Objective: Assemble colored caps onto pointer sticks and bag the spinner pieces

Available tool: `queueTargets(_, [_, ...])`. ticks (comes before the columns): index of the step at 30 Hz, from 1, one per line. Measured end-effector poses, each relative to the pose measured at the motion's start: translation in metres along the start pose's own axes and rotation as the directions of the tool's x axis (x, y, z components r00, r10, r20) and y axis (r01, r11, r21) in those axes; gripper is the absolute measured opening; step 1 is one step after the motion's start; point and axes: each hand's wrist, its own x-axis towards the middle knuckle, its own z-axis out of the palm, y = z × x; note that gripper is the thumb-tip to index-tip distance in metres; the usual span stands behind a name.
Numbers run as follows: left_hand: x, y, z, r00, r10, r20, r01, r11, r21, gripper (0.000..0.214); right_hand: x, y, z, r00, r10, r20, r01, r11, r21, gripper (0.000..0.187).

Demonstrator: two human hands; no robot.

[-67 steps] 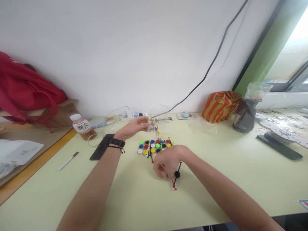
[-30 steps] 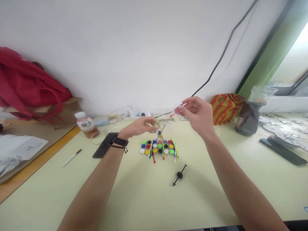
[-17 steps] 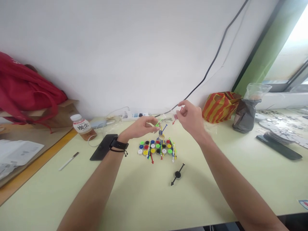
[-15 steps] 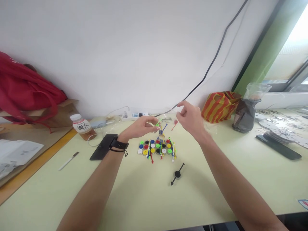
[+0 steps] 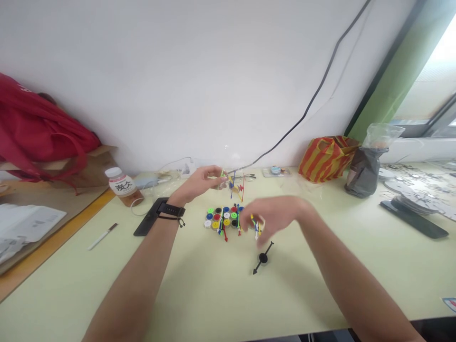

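Note:
My left hand (image 5: pixel 201 183), wearing a black wrist strap, is raised above the far side of the table. Its thumb and fingers pinch a small bunch of coloured plastic arrows (image 5: pixel 233 185), among them blue, yellow and red ones. My right hand (image 5: pixel 274 214) reaches over the right part of a cluster of coloured round discs (image 5: pixel 216 217), thumb and fingers apart and pointing down, hiding some of them. Thin coloured arrows (image 5: pixel 221 223) lie across the discs. Just below my right fingertips lies a black arrow with a round black disc at its middle (image 5: pixel 263 258).
To the left are a drink bottle (image 5: pixel 123 186), a black phone-like slab (image 5: pixel 147 222) and a pen (image 5: pixel 102 236). A striped bag (image 5: pixel 326 159), a grey bag (image 5: pixel 365 173) and a dark flat case (image 5: pixel 413 219) stand or lie right. A cable (image 5: pixel 306 111) runs down the wall.
My right hand has come down from beside the left hand to above the discs. My left hand has shifted slightly left with its bunch, where a red arrow now hangs.

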Motion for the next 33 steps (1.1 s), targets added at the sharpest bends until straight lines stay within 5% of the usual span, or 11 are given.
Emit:
queueTargets(2, [0.0, 0.0, 0.0, 1.0, -0.006, 0.025, 0.006, 1.0, 0.001, 0.037, 0.023, -0.009, 0.021, 0.921, 0.199, 0.335, -0.161, 0.978, -0.136, 0.04])
queueTargets(5, [-0.002, 0.002, 0.002, 0.999, -0.007, 0.035, 0.007, 1.0, 0.012, 0.037, 0.052, -0.021, 0.047, 0.828, 0.326, 0.455, -0.225, 0.938, -0.263, 0.032])
queueTargets(7, [-0.002, 0.004, 0.003, 0.999, -0.005, 0.038, 0.005, 1.0, 0.023, 0.037, 0.059, -0.025, 0.056, 0.828, 0.334, 0.451, -0.226, 0.934, -0.277, 0.026])
queueTargets(16, [-0.003, 0.006, 0.004, 0.996, -0.002, 0.084, -0.008, 0.993, 0.117, 0.041, 0.041, -0.001, 0.035, 0.962, 0.038, 0.269, -0.029, 0.999, -0.037, 0.014])
queueTargets(19, [-0.003, 0.006, 0.005, 0.996, 0.01, 0.089, -0.022, 0.991, 0.131, 0.042, 0.023, 0.005, 0.014, 0.99, -0.061, 0.124, 0.047, 0.993, 0.113, 0.011])
queueTargets(22, [-0.003, 0.006, 0.006, 0.993, 0.01, 0.116, -0.029, 0.987, 0.157, 0.041, -0.004, 0.008, -0.009, 0.982, -0.096, -0.162, 0.125, 0.976, 0.18, 0.009])
queueTargets(25, [-0.004, 0.006, 0.007, 0.988, -0.008, 0.155, -0.019, 0.985, 0.171, 0.04, -0.03, 0.011, -0.026, 0.855, -0.033, -0.517, 0.176, 0.958, 0.229, 0.017])
queueTargets(28, [-0.003, 0.007, 0.008, 0.98, -0.018, 0.2, -0.015, 0.986, 0.164, 0.04, -0.048, 0.016, -0.034, 0.607, 0.052, -0.793, 0.221, 0.947, 0.232, 0.025])
queueTargets(30, [-0.003, 0.007, 0.009, 0.974, -0.018, 0.224, -0.018, 0.987, 0.159, 0.039, -0.052, 0.019, -0.036, 0.485, 0.074, -0.871, 0.208, 0.958, 0.197, 0.026])
queueTargets(33, [-0.003, 0.008, 0.011, 0.971, -0.015, 0.24, -0.024, 0.988, 0.156, 0.039, -0.046, 0.026, -0.035, 0.407, 0.072, -0.911, 0.165, 0.975, 0.15, 0.026])
